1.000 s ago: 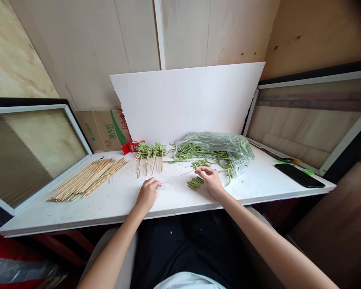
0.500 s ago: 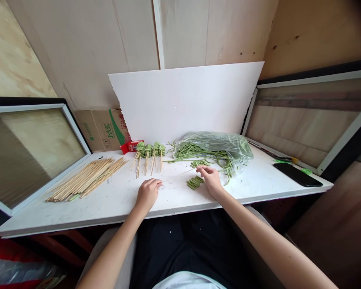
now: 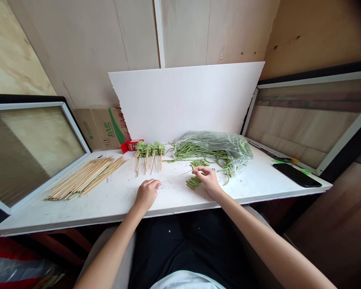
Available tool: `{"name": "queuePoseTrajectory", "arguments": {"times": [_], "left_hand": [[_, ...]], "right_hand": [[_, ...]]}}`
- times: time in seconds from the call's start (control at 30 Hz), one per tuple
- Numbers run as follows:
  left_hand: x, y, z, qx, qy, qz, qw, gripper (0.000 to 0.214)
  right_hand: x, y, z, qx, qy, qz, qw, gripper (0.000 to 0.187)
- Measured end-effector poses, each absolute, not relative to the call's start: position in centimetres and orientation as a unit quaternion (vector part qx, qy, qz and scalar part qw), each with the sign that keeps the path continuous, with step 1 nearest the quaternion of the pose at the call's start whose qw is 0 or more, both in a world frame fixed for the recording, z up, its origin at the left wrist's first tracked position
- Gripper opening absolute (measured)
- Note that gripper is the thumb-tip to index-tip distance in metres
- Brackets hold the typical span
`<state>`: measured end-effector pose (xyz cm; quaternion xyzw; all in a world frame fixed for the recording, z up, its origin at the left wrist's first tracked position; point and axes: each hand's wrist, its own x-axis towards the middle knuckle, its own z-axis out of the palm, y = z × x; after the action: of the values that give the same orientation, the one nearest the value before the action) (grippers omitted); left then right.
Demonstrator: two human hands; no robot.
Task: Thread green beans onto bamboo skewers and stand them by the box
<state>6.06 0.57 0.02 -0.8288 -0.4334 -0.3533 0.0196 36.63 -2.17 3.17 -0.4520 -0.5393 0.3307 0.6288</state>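
Observation:
A thin bamboo skewer (image 3: 178,176) stretches between my two hands, low over the white table. My left hand (image 3: 147,194) is closed, its fingertips pinching the skewer's left end. My right hand (image 3: 209,180) pinches the other end between thumb and fingers. Just left of the right palm lies a row of short cut green bean pieces (image 3: 193,183), partly covered by that hand. Behind it is a small heap of bean scraps (image 3: 199,163). Several skewers threaded with bean pieces (image 3: 150,149) lie side by side farther back, their bare sticks pointing toward me.
Loose bamboo skewers (image 3: 86,178) are spread at the left. Long green beans (image 3: 195,152) spill from a clear plastic bag (image 3: 225,143) at the back. A black phone (image 3: 297,175) lies at the right. A white board (image 3: 186,104) and a cardboard box (image 3: 100,128) stand behind.
My right hand has shifted slightly left and down toward the left hand, the skewer still between them. The left hand has barely moved.

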Motion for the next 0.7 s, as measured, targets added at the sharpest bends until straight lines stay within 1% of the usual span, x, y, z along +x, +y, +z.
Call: {"name": "queuePoseTrajectory", "arguments": {"times": [0.13, 0.23, 0.37, 0.57, 0.7], "left_hand": [[6.2, 0.4, 0.2, -0.841, -0.415, -0.348, -0.011, 0.038], [6.3, 0.3, 0.4, -0.846, -0.405, -0.346, -0.025, 0.036], [6.4, 0.1, 0.7, -0.854, -0.391, -0.341, -0.020, 0.034], [6.4, 0.0, 0.8, -0.864, -0.376, -0.334, -0.020, 0.041], [6.5, 0.1, 0.6, -0.868, -0.368, -0.333, -0.019, 0.040]], "right_hand": [[35.9, -2.4, 3.0, -0.457, -0.583, 0.304, 0.599, 0.037], [35.4, -2.6, 3.0, -0.448, -0.596, 0.310, 0.590, 0.037], [35.2, -2.8, 3.2, -0.443, -0.589, 0.332, 0.589, 0.038], [35.1, -3.0, 3.5, -0.435, -0.626, 0.328, 0.558, 0.033], [35.0, -3.2, 3.6, -0.436, -0.643, 0.312, 0.547, 0.030]]}}
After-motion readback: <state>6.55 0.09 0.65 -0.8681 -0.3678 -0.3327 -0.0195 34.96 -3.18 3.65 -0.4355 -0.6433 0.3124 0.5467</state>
